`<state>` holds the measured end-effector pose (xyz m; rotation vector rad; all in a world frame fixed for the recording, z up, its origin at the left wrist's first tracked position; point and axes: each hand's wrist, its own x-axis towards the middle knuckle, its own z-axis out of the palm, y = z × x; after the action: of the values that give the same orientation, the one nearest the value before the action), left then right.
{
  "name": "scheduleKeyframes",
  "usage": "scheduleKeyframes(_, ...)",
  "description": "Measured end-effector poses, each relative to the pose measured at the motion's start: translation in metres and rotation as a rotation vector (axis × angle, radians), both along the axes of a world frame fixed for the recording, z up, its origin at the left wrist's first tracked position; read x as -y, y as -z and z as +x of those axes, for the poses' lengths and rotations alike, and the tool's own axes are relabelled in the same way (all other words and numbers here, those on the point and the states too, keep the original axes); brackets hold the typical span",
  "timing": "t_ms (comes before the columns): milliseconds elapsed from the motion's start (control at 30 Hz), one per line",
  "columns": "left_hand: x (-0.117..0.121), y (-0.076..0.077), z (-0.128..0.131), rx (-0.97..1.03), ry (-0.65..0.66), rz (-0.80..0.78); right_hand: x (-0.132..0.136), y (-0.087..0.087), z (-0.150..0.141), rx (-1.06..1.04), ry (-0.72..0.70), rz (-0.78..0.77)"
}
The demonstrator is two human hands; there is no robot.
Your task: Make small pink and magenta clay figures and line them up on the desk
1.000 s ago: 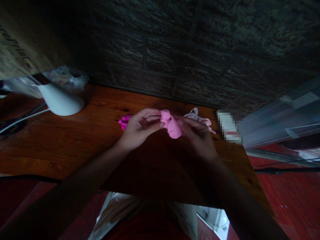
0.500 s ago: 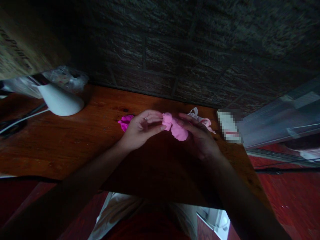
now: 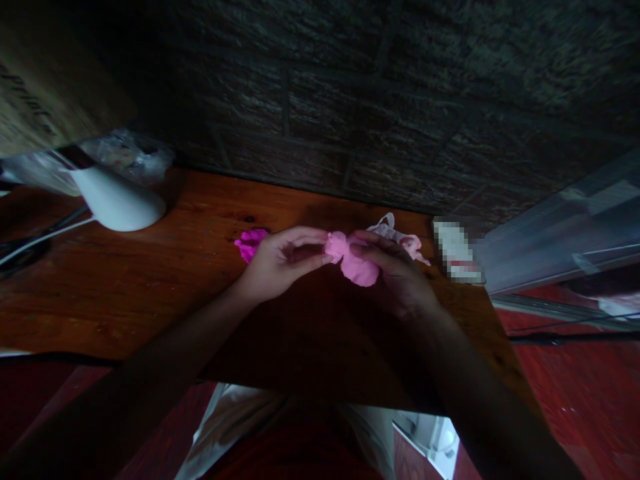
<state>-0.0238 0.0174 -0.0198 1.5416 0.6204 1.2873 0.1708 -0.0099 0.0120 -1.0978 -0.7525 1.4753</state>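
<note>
A soft pink petal-shaped piece (image 3: pixel 361 268), probably crepe paper, is held up above the wooden table between both hands. My left hand (image 3: pixel 280 263) pinches its narrow, ruffled end between thumb and fingers. On the wider, rounded lobe my right hand (image 3: pixel 400 270) is closed, thumb in front and fingers partly hidden behind. Beyond my left wrist lies a crumpled magenta piece (image 3: pixel 249 244), partly covered by that hand. Pale pink scraps (image 3: pixel 411 245) with a loop lie on the table behind my right hand.
A white lamp-like base (image 3: pixel 123 203) with a cable stands at left, near clear plastic wrapping (image 3: pixel 143 160) and a cardboard box (image 3: pixel 55 87). A dark brick wall (image 3: pixel 310 113) rises behind the table (image 3: pixel 175 280). A blurred-out white object (image 3: pixel 457 250) lies at the right end.
The pink piece has shifted slightly right and its wider lobe has spread rounder and flatter. My right hand has moved its grip over that lobe; my left hand keeps its pinch.
</note>
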Motion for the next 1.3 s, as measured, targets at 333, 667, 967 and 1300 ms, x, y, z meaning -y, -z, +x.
scheduleKeyframes(333, 0.001, 0.0, 0.0, -0.025, -0.002, 0.002, 0.002, -0.004, -0.001, -0.002, -0.032, -0.024)
scheduleKeyframes(667, 0.003, -0.001, 0.002, -0.022, -0.016, -0.003, 0.002, -0.003, -0.002, -0.053, 0.006, -0.066)
scheduleKeyframes(967, 0.002, 0.0, 0.002, -0.039, -0.015, -0.014, 0.0, -0.002, 0.003, -0.001, -0.052, -0.01)
scheduleKeyframes(1300, -0.001, -0.001, 0.001, 0.019, -0.063, -0.053, 0.0, -0.003, 0.009, -0.013, -0.068, -0.045)
